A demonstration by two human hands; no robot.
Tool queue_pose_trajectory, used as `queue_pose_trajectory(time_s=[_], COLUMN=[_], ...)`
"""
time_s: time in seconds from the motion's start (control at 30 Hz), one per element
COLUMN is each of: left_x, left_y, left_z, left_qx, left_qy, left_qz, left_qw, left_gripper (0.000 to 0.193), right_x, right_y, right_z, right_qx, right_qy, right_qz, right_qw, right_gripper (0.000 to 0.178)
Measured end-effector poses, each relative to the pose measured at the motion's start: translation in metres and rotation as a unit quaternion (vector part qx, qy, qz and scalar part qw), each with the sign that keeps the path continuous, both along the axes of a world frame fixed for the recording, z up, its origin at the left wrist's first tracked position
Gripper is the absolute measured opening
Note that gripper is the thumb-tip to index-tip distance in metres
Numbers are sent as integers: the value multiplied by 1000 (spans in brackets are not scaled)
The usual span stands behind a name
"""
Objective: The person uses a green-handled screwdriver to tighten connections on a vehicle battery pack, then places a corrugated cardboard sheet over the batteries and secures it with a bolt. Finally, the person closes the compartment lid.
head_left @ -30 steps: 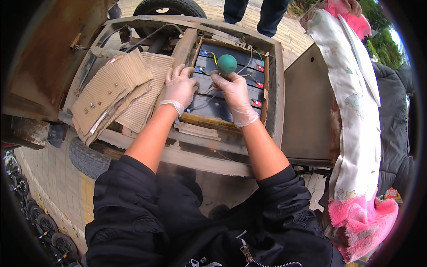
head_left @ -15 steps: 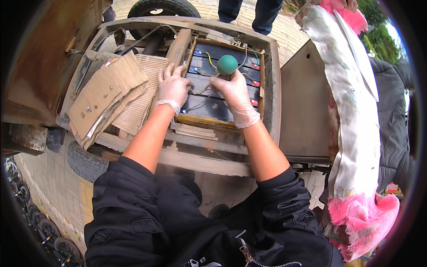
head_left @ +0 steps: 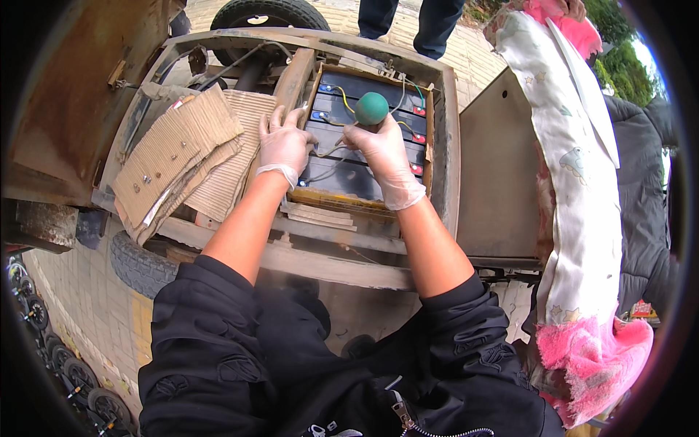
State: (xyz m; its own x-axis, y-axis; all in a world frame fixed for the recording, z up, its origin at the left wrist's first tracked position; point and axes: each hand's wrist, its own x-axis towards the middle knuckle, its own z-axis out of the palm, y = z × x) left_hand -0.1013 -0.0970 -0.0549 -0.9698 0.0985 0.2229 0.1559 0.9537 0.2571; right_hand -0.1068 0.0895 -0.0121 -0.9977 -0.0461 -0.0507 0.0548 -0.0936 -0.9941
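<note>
Several dark batteries (head_left: 353,82) lie side by side in a box, with red and blue terminals and thin wires. Above them my gloved right hand (head_left: 382,149) is closed around a tool with a round green ball handle (head_left: 371,108); the ball sticks out past my fingers and the tool's working end is hidden. My gloved left hand (head_left: 284,148) rests at the box's left edge, fingers spread, thumb side by a terminal on the left row. A grey wire (head_left: 329,151) passes between my hands.
Layered corrugated cardboard (head_left: 178,153) with small bolts and nuts on it lies left of the box. A metal frame (head_left: 328,258) surrounds everything. To the right stand a flat metal panel (head_left: 499,175) and a padded white cloth (head_left: 582,218). A person's legs (head_left: 437,25) are beyond.
The green ball has shifted very slightly toward me. Both hands otherwise keep the same places and grips.
</note>
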Motion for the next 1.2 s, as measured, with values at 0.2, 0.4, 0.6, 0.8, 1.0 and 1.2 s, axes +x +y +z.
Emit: queue_pose_trajectory(time_s=[0.2,0.4,0.6,0.8,1.0,1.2], left_x=[-2,-4,-4,-4,-5,-6], left_y=[1,0,-1,-1,-1,-1], left_z=[1,2,2,5,3,1], left_qx=[-19,-24,-32,-35,-47,-63], left_qy=[-20,-39,-49,-52,-45,-33], left_qz=[21,22,20,16,12,9], left_qw=[999,999,998,998,998,997], left_gripper=[20,20,18,17,18,18], right_x=[-1,-9,-9,-7,-8,-13], right_y=[-3,-19,-30,-31,-29,-32], right_z=[1,-13,-31,-34,-32,-35], right_qx=[-15,165,231,227,241,213], right_qy=[4,119,167,180,207,183], right_qz=[16,-3,-13,-10,11,-2], right_qw=[1000,979,958,957,948,960], right_gripper=[48,49,49,51,49,46])
